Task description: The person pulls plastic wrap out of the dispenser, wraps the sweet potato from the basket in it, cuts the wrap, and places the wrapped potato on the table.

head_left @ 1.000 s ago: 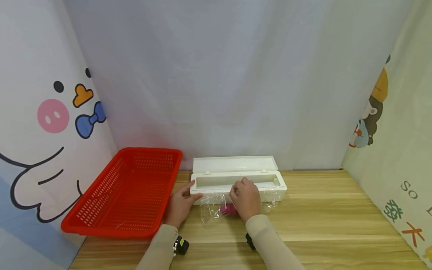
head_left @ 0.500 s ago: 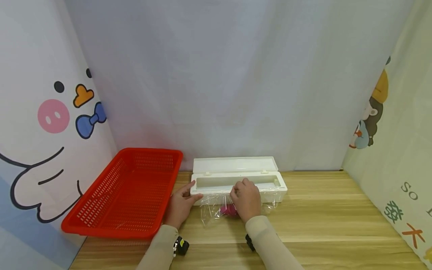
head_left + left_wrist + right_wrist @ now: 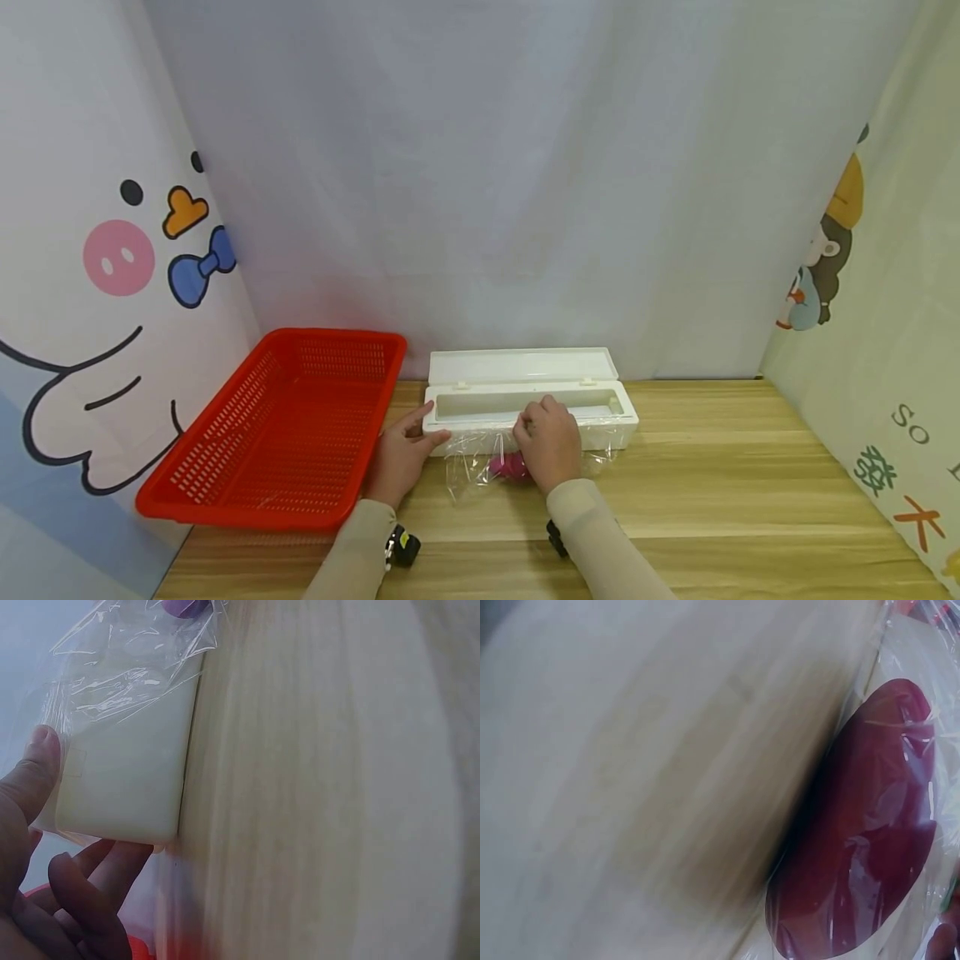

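Note:
A long white cling film box (image 3: 615,429) lies on the table with its hinged lid raised behind it. Clear cling film (image 3: 465,467) hangs creased over its front. Behind the film shows a smooth magenta oval thing (image 3: 507,467), long and dark red in the right wrist view (image 3: 862,840). My left hand (image 3: 397,458) grips the box's left end, thumb on one side and fingers bent against the end (image 3: 71,885). My right hand (image 3: 551,442), fingers curled, pinches at the film along the front rim. By its fingertips (image 3: 946,941) shows a green sliver (image 3: 950,894).
A large red slotted basket (image 3: 300,450) stands to the left, its rim close beside my left wrist. Wood-grain table (image 3: 735,483) spreads to the right and in front. A pale curtain (image 3: 510,183) hangs right behind the box, with printed cloths on both sides.
My right hand has shifted very slightly to the right along the box's front rim, and slightly more of the magenta thing shows. The left hand, box and basket stay in place.

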Demonstrator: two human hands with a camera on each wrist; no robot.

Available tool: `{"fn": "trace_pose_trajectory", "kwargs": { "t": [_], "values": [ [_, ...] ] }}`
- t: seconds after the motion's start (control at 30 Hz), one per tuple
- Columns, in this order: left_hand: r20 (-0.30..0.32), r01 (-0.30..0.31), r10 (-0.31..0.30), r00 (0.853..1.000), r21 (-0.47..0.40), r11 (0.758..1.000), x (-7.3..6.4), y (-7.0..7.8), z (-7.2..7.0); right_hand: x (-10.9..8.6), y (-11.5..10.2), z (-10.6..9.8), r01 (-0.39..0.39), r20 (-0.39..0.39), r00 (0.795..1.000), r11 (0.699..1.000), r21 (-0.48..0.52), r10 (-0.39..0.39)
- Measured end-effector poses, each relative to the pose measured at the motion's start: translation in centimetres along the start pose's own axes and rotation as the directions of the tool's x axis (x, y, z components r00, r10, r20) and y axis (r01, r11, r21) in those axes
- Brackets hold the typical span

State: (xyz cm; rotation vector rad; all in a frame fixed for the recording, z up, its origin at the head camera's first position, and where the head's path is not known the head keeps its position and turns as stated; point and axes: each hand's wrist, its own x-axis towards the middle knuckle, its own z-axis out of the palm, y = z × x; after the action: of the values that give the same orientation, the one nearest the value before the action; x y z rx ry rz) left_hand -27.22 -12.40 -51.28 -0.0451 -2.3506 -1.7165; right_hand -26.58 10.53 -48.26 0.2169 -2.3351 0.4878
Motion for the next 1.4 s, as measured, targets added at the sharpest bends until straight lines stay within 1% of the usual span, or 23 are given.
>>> {"fn": "trace_pose_trajectory", "kwargs": {
  "t": [0.4, 0.63, 0.87, 1.1, 1.3, 1.4],
  "values": [
    [0.008, 0.024, -0.024, 1.0, 0.003, 1.0, -0.03, 0.11, -0.03, -0.16, 0.26, -0.01, 0.022, -0.044, 0.999, 1.0, 0.004, -0.022],
    [0.004, 0.009, -0.009, 1.0, -0.014, 1.0, -0.16, 0.18, -0.11, -0.2, 0.42, 0.1, -0.01, -0.025, 1.0, 0.999, 0.034, 0.011],
    [-0.001, -0.008, 0.008, 1.0, 0.006, 1.0, -0.11, -0.08, -0.04, -0.22, 0.55, 0.02, -0.015, -0.026, 1.0, 0.999, 0.046, 0.016],
    [-0.004, 0.007, -0.007, 1.0, 0.024, 1.0, -0.18, -0.06, -0.08, -0.22, 0.71, -0.03, -0.02, -0.02, 1.0, 0.999, 0.034, 0.021],
    [-0.003, -0.006, 0.006, 1.0, 0.03, 1.0, -0.18, 0.21, -0.1, -0.19, 0.86, -0.19, -0.023, -0.021, 1.0, 0.999, 0.034, 0.023],
    [-0.007, -0.004, 0.004, 1.0, 0.033, 0.999, -0.17, 0.29, -0.08, -0.19, 0.96, -0.23, -0.026, -0.018, 0.999, 0.999, 0.035, 0.027]
  ]
}}
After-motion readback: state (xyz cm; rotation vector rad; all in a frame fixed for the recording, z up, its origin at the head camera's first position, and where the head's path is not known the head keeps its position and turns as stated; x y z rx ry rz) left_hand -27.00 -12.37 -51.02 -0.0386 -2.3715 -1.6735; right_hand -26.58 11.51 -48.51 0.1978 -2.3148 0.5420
